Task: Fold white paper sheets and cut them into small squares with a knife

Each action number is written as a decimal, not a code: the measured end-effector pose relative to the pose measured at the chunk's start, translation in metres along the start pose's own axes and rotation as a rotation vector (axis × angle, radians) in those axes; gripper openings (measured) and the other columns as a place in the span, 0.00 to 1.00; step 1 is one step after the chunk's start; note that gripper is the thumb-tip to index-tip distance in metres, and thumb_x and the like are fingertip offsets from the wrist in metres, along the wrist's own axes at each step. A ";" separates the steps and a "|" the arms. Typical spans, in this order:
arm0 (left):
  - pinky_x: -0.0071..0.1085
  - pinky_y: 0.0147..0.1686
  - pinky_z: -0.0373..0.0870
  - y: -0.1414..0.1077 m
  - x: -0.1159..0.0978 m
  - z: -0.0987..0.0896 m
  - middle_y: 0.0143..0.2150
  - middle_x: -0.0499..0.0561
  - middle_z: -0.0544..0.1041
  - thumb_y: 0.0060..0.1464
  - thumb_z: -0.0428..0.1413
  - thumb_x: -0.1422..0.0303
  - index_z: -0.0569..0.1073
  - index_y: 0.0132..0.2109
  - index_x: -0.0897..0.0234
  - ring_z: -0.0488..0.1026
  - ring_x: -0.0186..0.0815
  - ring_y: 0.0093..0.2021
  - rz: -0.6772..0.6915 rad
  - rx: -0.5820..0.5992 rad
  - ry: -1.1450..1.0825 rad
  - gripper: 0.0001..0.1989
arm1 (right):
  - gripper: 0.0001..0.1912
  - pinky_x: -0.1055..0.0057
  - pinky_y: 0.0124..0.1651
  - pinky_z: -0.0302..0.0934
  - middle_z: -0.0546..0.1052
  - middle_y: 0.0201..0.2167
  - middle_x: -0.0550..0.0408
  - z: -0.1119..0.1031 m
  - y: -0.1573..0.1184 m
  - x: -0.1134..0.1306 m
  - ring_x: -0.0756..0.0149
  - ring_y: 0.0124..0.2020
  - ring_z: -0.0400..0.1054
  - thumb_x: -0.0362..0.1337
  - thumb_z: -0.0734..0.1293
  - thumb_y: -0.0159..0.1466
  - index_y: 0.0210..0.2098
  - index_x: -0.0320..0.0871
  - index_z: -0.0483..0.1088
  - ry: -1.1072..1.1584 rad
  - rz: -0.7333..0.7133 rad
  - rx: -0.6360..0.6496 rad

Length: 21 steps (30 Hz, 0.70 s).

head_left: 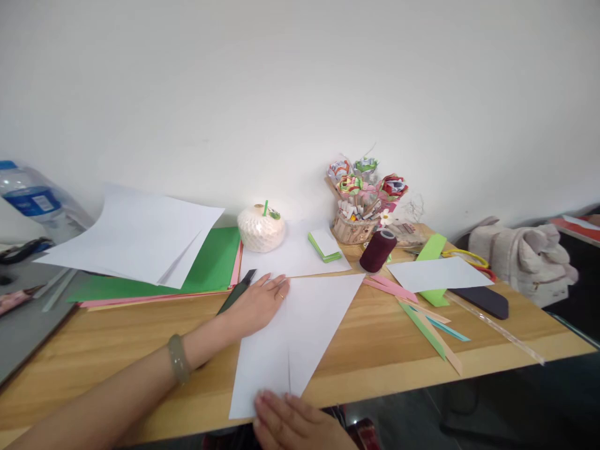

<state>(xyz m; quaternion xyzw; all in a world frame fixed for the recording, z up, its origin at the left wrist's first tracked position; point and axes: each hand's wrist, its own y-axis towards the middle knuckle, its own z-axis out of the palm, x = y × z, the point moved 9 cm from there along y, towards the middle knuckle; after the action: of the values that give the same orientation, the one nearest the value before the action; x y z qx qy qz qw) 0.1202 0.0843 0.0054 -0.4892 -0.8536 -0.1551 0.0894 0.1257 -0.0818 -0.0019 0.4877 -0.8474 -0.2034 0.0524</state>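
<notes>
A white paper sheet with a crease or slit down its middle lies on the wooden table, its lower corner near the front edge. My left hand rests flat on the sheet's upper left part, fingers spread a little, a ring on one finger. Under that forearm a dark cutter is partly covered, its tip showing beside the fingers. At the sheet's bottom end, my right hand touches the paper with fingers stretched out and is cut off by the frame. Behind the sheet lies another white paper with small green-edged slips.
White sheets top a green paper stack at left. A white pumpkin-shaped ornament, flower basket and maroon thread spool stand behind. Coloured strips and a dark phone-like object lie right.
</notes>
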 end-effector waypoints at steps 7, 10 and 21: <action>0.46 0.56 0.54 -0.004 0.005 -0.021 0.64 0.53 0.56 0.58 0.39 0.80 0.59 0.59 0.60 0.51 0.43 0.63 -0.011 -0.025 -0.004 0.24 | 0.32 0.56 0.62 0.46 0.51 0.62 0.42 -0.027 -0.025 -0.096 0.58 0.64 0.43 0.47 0.53 0.66 0.62 0.32 0.49 0.156 0.461 0.256; 0.45 0.57 0.53 -0.025 -0.019 -0.053 0.63 0.59 0.56 0.58 0.42 0.77 0.64 0.56 0.66 0.50 0.45 0.64 -0.074 -0.193 0.005 0.20 | 0.35 0.55 0.62 0.45 0.47 0.63 0.41 -0.017 -0.033 -0.101 0.57 0.64 0.40 0.49 0.55 0.64 0.63 0.33 0.46 0.239 0.518 0.343; 0.36 0.63 0.42 -0.089 -0.115 -0.043 0.51 0.49 0.73 0.62 0.41 0.70 0.72 0.49 0.63 0.66 0.35 0.55 0.054 -0.386 0.187 0.16 | 0.31 0.51 0.57 0.51 0.58 0.60 0.37 -0.073 -0.120 -0.147 0.51 0.61 0.50 0.41 0.57 0.63 0.62 0.35 0.49 -0.314 0.842 -0.157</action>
<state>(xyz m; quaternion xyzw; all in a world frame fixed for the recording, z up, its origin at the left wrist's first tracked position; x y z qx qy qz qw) 0.1012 -0.0657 -0.0053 -0.5035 -0.7826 -0.3579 0.0769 0.3194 -0.0313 0.0335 0.0584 -0.9515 -0.2996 0.0382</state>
